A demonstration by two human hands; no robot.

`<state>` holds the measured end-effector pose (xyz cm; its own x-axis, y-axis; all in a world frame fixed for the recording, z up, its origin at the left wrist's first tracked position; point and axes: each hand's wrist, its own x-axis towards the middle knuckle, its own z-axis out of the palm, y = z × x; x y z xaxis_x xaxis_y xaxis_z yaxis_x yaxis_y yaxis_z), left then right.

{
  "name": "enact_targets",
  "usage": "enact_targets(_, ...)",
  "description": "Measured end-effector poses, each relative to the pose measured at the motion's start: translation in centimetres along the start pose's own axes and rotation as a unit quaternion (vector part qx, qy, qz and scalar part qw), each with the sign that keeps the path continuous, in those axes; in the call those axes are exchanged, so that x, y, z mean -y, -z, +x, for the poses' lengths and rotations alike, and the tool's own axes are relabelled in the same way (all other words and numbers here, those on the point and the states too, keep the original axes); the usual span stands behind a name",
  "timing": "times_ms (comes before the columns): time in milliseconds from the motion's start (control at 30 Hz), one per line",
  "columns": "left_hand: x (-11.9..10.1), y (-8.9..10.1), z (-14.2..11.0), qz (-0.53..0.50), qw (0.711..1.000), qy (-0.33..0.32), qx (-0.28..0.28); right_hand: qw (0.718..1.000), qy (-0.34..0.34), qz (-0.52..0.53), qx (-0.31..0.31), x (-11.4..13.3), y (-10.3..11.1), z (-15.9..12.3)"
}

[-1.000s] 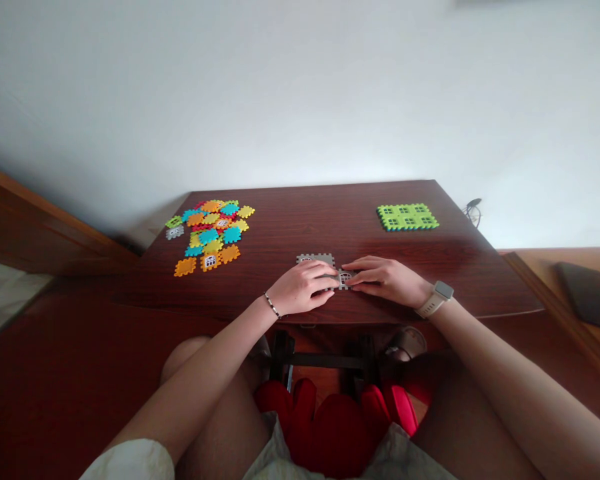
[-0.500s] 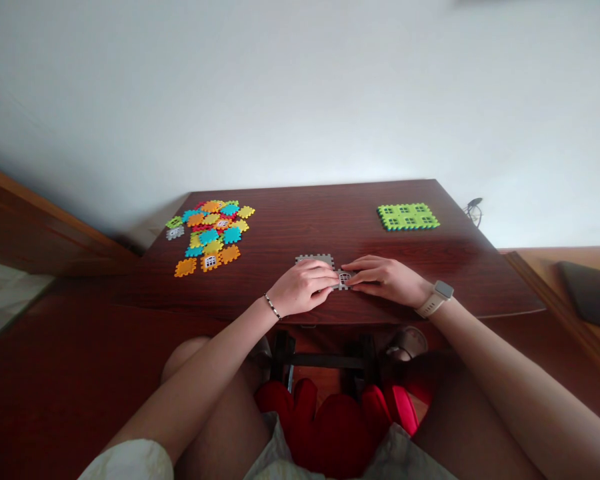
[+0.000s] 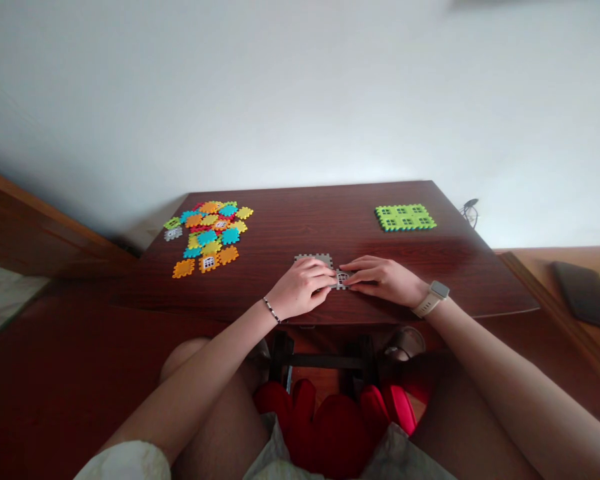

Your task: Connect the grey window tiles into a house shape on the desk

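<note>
My left hand (image 3: 304,287) lies curled over a flat group of grey toothed tiles (image 3: 314,259) near the front edge of the dark wooden table (image 3: 330,220), fingers pressed down on them. My right hand (image 3: 383,280), a pale watch on its wrist, pinches a small grey window tile (image 3: 342,278) against the edge of that group. The fingertips of both hands meet at this tile. Most of the grey group is hidden under my left hand.
A heap of loose orange, blue, yellow, red and green tiles (image 3: 211,233) lies at the table's back left. A joined green tile mat (image 3: 405,217) sits at the back right. A dark flat object (image 3: 585,293) rests on a ledge to the right.
Both hands stay at the grey tiles; the fingers have shifted slightly as they press the window tile. The view has drifted a little.
</note>
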<state>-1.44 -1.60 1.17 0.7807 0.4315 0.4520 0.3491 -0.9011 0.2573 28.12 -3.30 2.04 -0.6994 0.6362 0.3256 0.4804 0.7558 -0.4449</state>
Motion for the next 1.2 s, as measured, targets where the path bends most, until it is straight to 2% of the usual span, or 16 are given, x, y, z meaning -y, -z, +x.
enact_targets(433,-0.25,0.49,-0.62,0.001,0.999,0.012,0.031,1.0,-0.007,0.015,-0.006,-0.14,-0.13,-0.03)
enact_targets(767,-0.92,0.13,-0.88,0.001,0.999,0.041,0.027,1.0,-0.015,0.02,0.0,0.17,0.14,0.13)
enact_targets(1200,-0.98,0.32,-0.61,0.011,0.999,0.043,0.031,0.999,-0.024,0.035,-0.009,-0.05,-0.1,-0.01)
